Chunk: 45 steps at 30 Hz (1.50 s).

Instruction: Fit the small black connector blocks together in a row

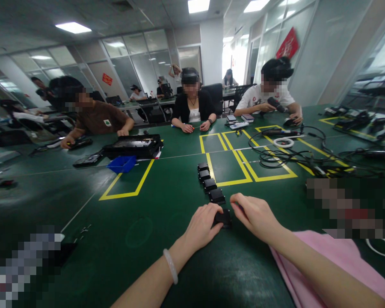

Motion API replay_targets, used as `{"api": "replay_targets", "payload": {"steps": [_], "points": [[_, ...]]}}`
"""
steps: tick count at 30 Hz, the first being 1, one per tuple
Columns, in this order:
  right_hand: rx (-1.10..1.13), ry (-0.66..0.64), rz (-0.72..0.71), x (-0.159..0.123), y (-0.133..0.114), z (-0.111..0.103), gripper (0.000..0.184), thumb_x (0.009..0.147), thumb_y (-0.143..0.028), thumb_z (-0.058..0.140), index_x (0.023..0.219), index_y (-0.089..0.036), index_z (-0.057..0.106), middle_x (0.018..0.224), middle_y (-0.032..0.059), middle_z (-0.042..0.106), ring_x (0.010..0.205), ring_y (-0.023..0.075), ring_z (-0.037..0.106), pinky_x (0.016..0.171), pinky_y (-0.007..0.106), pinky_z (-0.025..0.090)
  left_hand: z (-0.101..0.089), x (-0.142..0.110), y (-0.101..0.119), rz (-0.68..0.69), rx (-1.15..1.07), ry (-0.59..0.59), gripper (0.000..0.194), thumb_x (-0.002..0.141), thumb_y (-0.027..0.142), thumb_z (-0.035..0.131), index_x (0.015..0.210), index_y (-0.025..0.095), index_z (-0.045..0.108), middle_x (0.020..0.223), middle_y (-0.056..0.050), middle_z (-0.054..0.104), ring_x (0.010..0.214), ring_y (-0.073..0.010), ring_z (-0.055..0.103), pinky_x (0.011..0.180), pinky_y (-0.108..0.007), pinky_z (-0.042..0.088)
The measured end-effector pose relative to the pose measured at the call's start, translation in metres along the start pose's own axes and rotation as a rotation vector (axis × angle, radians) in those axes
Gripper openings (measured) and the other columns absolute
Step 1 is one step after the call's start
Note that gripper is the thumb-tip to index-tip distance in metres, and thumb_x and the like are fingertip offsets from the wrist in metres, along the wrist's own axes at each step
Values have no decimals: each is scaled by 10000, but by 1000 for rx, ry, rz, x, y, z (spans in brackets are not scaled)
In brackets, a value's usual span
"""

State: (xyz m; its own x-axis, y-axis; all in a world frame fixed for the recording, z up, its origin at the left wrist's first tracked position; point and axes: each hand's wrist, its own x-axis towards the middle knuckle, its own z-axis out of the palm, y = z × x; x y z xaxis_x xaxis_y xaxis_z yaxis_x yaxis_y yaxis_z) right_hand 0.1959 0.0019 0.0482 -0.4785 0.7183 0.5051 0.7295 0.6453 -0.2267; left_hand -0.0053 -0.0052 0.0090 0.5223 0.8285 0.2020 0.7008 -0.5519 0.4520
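A small black block (225, 218) lies on the green table in front of me. My left hand (204, 222), with a pale bangle on its wrist, grips the block from its left side between thumb and fingers. Just right of the block, my right hand (253, 214) is raised a little, its fingers curled together; anything inside them is hidden. Beyond the hands, several similar black blocks (209, 184) stretch away in a slightly slanted row, close to one another.
Yellow tape rectangles (235, 183) mark the table. A blue bin (122, 164) stands by a black case (133, 146) at left. Black cables (272, 158) and a white ring (282, 143) lie at right, pink cloth (327, 256) near my right forearm. Several people sit opposite.
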Motion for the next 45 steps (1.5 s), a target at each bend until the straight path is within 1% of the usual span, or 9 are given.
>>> {"api": "replay_targets", "payload": {"steps": [4, 9, 13, 17, 23, 30, 37, 43, 45], "points": [[30, -18, 13, 0, -2, -2, 152, 936, -213, 370, 955, -191, 520, 742, 15, 638, 672, 137, 606, 634, 245, 390, 0, 0, 0, -1, -10, 0, 274, 823, 192, 600, 1064, 238, 478, 1056, -22, 567, 982, -213, 538, 848, -349, 424], [-13, -28, -8, 0, -1, -4, 194, 959, -297, 379, 895, -198, 533, 697, 7, 625, 640, 144, 592, 615, 255, 372, 0, 0, 0, -9, -11, 3, 280, 816, 183, 604, 1060, 235, 476, 1057, -21, 564, 970, -214, 536, 843, -348, 422], [-13, 8, 10, 0, -1, -2, 155, 949, -240, 374, 941, -189, 520, 693, -1, 616, 611, 136, 584, 598, 249, 368, -1, 0, 1, -10, -4, 0, 287, 818, 187, 606, 1068, 237, 475, 1061, -19, 563, 974, -213, 535, 843, -349, 422], [2, -2, 32, -1, -2, -1, 133, 930, -208, 375, 965, -184, 501, 710, 2, 618, 627, 142, 591, 610, 251, 374, -2, 0, 1, -4, -5, -6, 275, 827, 195, 595, 1070, 238, 475, 1057, -21, 564, 978, -213, 537, 846, -349, 421], [-25, -17, 7, 0, 1, -2, 184, 956, -319, 399, 874, -199, 512, 671, -4, 612, 598, 141, 586, 585, 248, 362, 0, 0, 0, -7, -2, 0, 276, 819, 184, 603, 1056, 234, 472, 1054, -18, 564, 976, -211, 534, 849, -344, 417], [45, -6, 35, 0, 2, 0, 103, 939, -218, 382, 946, -184, 479, 727, 4, 616, 631, 138, 603, 600, 239, 382, 0, 0, 0, -11, -3, -4, 290, 817, 181, 608, 1066, 237, 471, 1058, -13, 560, 970, -209, 529, 844, -339, 414], [48, -36, 31, -1, 2, 0, 142, 953, -298, 395, 886, -201, 475, 705, -5, 603, 635, 142, 593, 601, 244, 371, -1, 0, 1, -9, -8, -7, 280, 821, 184, 605, 1061, 235, 470, 1057, -13, 560, 962, -208, 528, 839, -338, 416], [66, -6, 41, -1, 2, 0, 104, 938, -212, 373, 941, -194, 476, 716, -4, 602, 636, 135, 592, 607, 242, 373, -1, 1, 1, -12, -11, -9, 282, 819, 187, 606, 1062, 237, 471, 1056, -11, 560, 971, -204, 531, 847, -339, 422], [77, -11, 43, -1, 1, 0, 102, 939, -215, 375, 955, -194, 475, 724, -4, 604, 647, 135, 594, 614, 242, 376, -1, 1, 0, -12, -11, -5, 282, 818, 185, 607, 1060, 237, 471, 1054, -11, 561, 970, -204, 533, 846, -340, 423]]}}
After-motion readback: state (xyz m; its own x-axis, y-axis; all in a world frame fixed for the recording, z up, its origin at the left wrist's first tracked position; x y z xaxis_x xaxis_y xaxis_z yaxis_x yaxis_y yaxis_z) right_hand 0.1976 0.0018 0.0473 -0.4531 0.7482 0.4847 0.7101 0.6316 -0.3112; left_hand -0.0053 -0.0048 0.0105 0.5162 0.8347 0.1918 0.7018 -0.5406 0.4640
